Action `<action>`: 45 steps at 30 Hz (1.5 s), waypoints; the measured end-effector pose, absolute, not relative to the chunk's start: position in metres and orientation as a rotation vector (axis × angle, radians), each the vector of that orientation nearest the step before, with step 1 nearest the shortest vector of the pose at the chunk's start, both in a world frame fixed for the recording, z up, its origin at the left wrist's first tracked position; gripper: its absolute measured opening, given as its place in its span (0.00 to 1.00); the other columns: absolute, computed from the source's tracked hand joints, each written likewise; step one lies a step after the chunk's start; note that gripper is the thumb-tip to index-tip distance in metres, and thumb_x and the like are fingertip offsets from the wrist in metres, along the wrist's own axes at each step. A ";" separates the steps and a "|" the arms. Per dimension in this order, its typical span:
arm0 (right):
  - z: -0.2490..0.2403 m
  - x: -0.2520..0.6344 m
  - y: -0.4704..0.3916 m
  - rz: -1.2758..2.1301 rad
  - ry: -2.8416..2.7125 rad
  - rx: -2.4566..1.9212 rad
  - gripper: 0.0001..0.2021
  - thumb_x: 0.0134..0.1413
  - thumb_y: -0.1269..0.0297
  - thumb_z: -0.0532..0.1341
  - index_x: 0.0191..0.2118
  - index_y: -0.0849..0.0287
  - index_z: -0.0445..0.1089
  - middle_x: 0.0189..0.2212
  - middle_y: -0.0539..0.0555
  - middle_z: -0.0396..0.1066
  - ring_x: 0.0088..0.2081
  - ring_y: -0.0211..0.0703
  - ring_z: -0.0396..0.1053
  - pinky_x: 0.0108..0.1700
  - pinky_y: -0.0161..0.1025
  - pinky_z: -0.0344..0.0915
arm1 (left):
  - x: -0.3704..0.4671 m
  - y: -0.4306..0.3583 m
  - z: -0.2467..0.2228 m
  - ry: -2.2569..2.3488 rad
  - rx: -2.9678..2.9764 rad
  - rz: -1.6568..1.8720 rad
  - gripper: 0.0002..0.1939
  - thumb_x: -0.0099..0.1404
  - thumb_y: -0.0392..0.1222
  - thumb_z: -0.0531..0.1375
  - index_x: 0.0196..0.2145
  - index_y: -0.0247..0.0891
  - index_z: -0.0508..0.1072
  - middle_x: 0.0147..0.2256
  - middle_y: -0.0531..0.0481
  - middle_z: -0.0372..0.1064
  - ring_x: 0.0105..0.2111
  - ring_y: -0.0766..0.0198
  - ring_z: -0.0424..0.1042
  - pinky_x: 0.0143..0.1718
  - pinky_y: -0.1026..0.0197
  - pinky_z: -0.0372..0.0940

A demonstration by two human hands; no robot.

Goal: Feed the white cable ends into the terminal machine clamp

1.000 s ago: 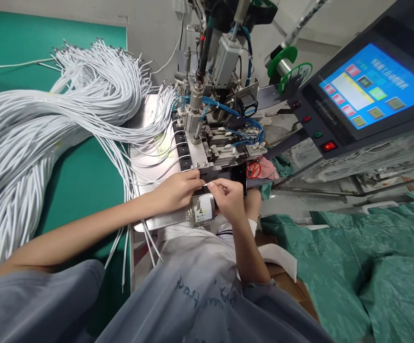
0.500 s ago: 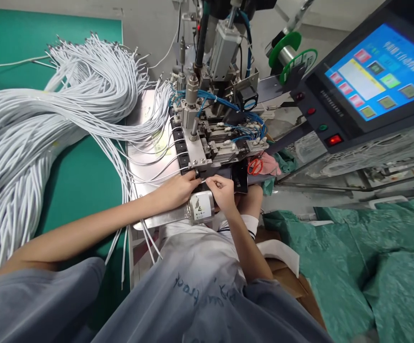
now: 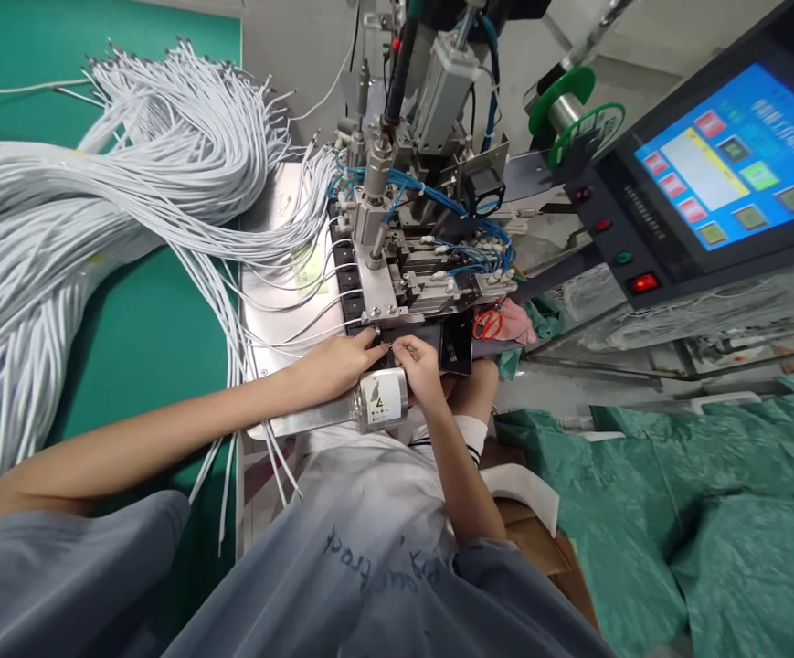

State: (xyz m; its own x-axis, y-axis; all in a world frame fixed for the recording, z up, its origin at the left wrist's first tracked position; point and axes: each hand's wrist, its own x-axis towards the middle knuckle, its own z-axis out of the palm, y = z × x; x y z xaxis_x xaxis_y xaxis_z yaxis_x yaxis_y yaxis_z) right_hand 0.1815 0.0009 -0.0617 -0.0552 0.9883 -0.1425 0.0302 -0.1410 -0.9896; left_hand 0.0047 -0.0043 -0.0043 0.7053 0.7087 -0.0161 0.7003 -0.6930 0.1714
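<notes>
At the front of a metal fixture machine (image 3: 377,291), my two hands meet. My left hand (image 3: 340,364) reaches in from the left, its thumb and forefinger closed at the fixture's near end. My right hand (image 3: 418,370) is pinched just to the right, fingertips almost touching those of the left. Between the fingertips is a tiny pale piece, too small to name. White cables (image 3: 311,315) run from the left into the black slots (image 3: 350,279) of the fixture. Right below the hands is a metal container with a white label (image 3: 381,398).
A thick bundle of white cables (image 3: 129,196) lies on the green table (image 3: 153,320) at left. To the right are a control screen (image 3: 732,174), a green spool (image 3: 567,110), a phone-like black slab (image 3: 457,344) and red-handled scissors (image 3: 487,322). Green sheeting (image 3: 643,512) covers the lower right.
The view has shifted slightly. My right hand's fingertips have shifted slightly at the fixture's near end; both hands stay together there. The cables in the slots look unchanged.
</notes>
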 end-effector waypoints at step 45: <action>-0.069 0.183 0.016 1.490 -1.339 -1.316 0.15 0.48 0.54 0.58 0.21 0.57 0.56 0.15 0.42 0.47 0.18 0.32 0.46 0.21 0.32 0.45 | 0.002 -0.011 0.018 1.312 2.842 -0.083 0.09 0.57 0.23 0.53 0.27 0.29 0.72 0.28 0.41 0.67 0.28 0.57 0.70 0.23 0.60 0.59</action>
State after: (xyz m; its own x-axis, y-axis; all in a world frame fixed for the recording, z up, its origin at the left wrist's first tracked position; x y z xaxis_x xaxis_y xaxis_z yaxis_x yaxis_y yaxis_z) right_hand 0.1832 0.0162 -0.0690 -0.2125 0.9535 -0.2137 0.1111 -0.1937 -0.9747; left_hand 0.0017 -0.0108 0.0183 0.6475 0.7603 -0.0528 0.7608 -0.6488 -0.0125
